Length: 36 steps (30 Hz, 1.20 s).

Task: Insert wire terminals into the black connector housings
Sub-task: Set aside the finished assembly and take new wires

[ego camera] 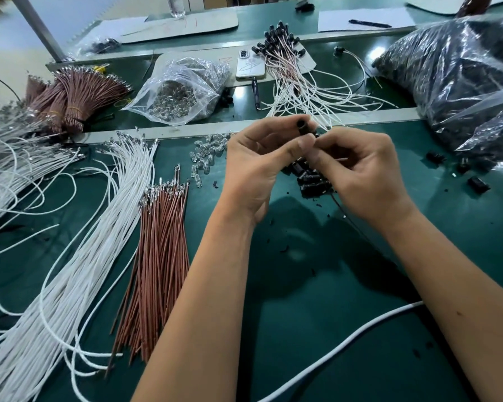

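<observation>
Housing [304, 126], small black open-ended cylinder, pinched between both hands' fingertips.

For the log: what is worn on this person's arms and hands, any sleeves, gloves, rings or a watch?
Nothing visible. The left hand and right hand are bare, without gloves or rings. Both forearms are uncovered to the frame's bottom edge: no sleeves, watch or wristband in view.

Matt green table mat [317, 329]. On it, left of the hands, white wires [79, 256] and brown wires [160, 256] look smooth, with shiny metal terminals. Beyond, a glossy crinkled plastic bag [183, 88].
</observation>
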Each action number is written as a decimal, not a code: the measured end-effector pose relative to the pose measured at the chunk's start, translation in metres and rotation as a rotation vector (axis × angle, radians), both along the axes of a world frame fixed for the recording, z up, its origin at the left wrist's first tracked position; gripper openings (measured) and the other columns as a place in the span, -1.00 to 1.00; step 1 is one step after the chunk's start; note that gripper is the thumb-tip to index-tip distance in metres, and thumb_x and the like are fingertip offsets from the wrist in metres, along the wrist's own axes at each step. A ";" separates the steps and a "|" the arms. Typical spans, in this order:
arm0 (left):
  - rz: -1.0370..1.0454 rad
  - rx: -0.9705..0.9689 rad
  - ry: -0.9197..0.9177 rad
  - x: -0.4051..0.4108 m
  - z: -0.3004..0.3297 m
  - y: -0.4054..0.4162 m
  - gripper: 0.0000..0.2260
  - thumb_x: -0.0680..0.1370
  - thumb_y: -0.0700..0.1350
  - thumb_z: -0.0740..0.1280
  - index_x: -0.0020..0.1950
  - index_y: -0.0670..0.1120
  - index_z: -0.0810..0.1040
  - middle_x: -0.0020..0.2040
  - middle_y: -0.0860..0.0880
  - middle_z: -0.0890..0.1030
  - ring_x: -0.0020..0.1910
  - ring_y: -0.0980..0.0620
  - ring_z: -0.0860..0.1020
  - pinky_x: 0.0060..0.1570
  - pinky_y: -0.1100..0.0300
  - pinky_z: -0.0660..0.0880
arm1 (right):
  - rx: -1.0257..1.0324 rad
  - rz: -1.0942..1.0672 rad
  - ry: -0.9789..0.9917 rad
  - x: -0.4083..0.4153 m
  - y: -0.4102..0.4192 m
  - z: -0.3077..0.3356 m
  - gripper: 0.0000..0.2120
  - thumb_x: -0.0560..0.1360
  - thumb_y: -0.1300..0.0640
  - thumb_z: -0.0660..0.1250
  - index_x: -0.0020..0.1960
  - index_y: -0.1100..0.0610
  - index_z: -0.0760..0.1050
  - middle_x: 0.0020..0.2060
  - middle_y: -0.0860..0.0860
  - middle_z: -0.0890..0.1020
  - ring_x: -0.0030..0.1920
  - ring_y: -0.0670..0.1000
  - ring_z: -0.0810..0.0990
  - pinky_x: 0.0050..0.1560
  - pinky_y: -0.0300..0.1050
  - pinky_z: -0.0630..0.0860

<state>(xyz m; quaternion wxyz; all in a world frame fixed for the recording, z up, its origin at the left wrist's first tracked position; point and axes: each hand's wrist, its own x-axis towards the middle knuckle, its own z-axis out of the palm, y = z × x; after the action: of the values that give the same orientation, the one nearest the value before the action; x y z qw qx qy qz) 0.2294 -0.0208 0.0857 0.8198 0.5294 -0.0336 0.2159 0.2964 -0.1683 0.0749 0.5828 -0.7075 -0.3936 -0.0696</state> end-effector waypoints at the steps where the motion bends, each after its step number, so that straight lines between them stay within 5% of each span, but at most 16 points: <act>1: 0.001 -0.036 0.048 0.000 0.000 0.002 -0.84 0.47 -0.37 0.44 -0.05 -0.15 0.71 -0.08 -0.13 0.71 -0.08 -0.01 0.66 0.00 0.16 0.58 | 0.005 0.003 0.042 -0.001 0.000 -0.001 -0.87 0.56 0.22 0.48 -0.14 0.25 0.66 -0.34 0.10 0.63 -0.37 0.05 0.53 -0.34 -0.02 0.48; 3: -0.003 -0.105 0.151 0.000 0.000 0.007 -0.92 0.54 -0.21 0.42 -0.02 -0.13 0.72 -0.07 -0.10 0.71 -0.10 0.02 0.63 -0.04 0.19 0.56 | 0.007 0.002 0.092 -0.003 0.000 -0.001 -0.85 0.54 0.25 0.46 -0.19 0.28 0.63 -0.41 0.14 0.60 -0.44 0.01 0.48 -0.43 -0.03 0.42; 7: -0.036 -0.144 0.254 0.002 0.001 0.006 -0.70 0.67 -0.01 0.25 0.05 -0.19 0.67 -0.03 -0.17 0.67 -0.17 0.01 0.59 -0.05 0.16 0.51 | 0.004 0.013 0.127 -0.008 0.004 -0.001 -0.79 0.53 0.26 0.44 -0.27 0.30 0.56 -0.49 0.13 0.56 -0.51 -0.08 0.44 -0.45 -0.16 0.37; 13: -0.073 -0.104 0.263 0.002 0.000 0.006 -0.82 0.61 -0.14 0.34 0.09 -0.22 0.65 -0.09 -0.12 0.68 -0.19 0.04 0.60 -0.12 0.23 0.53 | 0.010 -0.015 0.177 -0.009 0.006 -0.001 -0.77 0.52 0.35 0.44 -0.30 0.29 0.56 -0.53 -0.01 0.54 -0.56 -0.17 0.43 -0.43 -0.40 0.34; 18: -0.048 -0.109 0.312 0.003 -0.004 0.002 -0.96 0.49 -0.30 0.44 -0.09 -0.20 0.67 -0.18 -0.11 0.72 -0.23 0.04 0.65 -0.14 0.25 0.57 | -0.025 -0.035 0.163 -0.011 0.007 -0.001 -0.78 0.55 0.32 0.45 -0.27 0.31 0.58 -0.50 0.15 0.53 -0.49 -0.07 0.40 -0.45 -0.14 0.34; 22: 0.003 -0.119 0.306 0.004 -0.004 0.001 -0.87 0.51 -0.34 0.43 -0.19 -0.17 0.71 -0.23 -0.09 0.71 -0.30 0.06 0.63 -0.23 0.28 0.54 | -0.077 -0.038 0.139 -0.012 0.009 -0.003 -0.75 0.59 0.18 0.43 -0.25 0.23 0.61 -0.49 0.05 0.57 -0.48 -0.09 0.45 -0.41 -0.16 0.40; 28: 0.168 -0.084 0.259 0.009 -0.003 -0.013 -0.90 0.50 -0.39 0.44 -0.14 -0.21 0.67 -0.25 -0.11 0.70 -0.28 0.01 0.63 -0.18 0.21 0.59 | -0.120 -0.065 0.089 -0.004 0.007 -0.006 -0.79 0.58 0.15 0.38 -0.20 0.20 0.60 -0.42 0.14 0.56 -0.40 0.17 0.47 -0.38 0.10 0.46; 36: 0.233 -0.032 0.238 0.008 -0.002 -0.013 -0.91 0.47 -0.41 0.46 -0.13 -0.26 0.66 -0.29 -0.09 0.69 -0.34 0.07 0.62 -0.24 0.26 0.58 | -0.164 -0.045 -0.005 -0.003 0.007 -0.009 -0.78 0.60 0.17 0.38 -0.22 -0.01 0.56 -0.42 -0.08 0.48 -0.39 0.01 0.41 -0.39 0.08 0.43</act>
<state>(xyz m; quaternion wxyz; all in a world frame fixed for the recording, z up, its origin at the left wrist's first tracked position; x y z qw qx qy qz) 0.2376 -0.0337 0.0841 0.7957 0.5385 0.1287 0.2456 0.2936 -0.1611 0.0663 0.5202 -0.7615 -0.3832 -0.0519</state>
